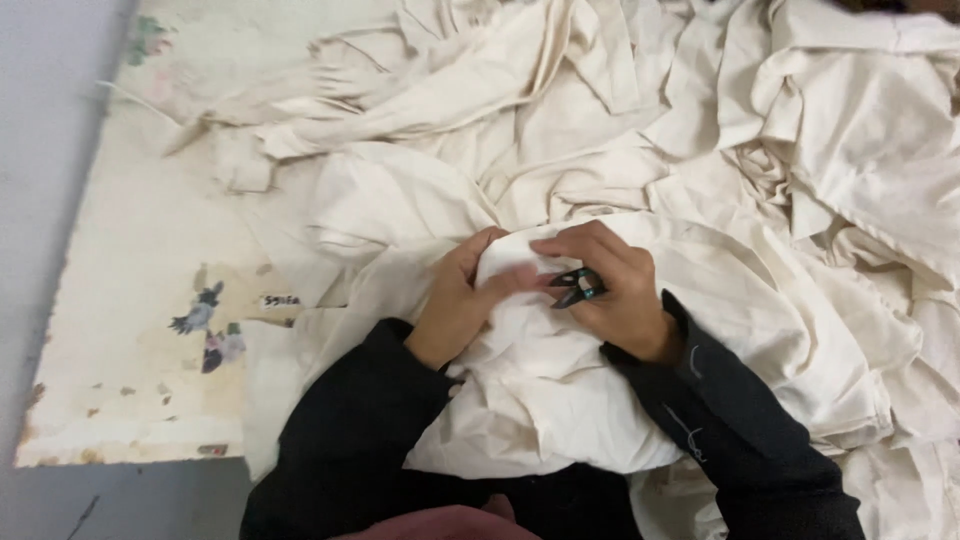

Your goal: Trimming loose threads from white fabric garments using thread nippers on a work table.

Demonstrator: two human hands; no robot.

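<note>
My left hand grips a bunched fold of cream cloth that lies over my lap and the table edge. My right hand holds small dark thread snips with teal handles, the tips pointing left toward the fold between my two hands. Both arms wear black sleeves. The cloth hides the fingertips of my left hand.
A large heap of crumpled cream fabric covers the table from the middle to the right. At the left is a worn, stained white tabletop with a faded floral print, its left edge beside a grey floor.
</note>
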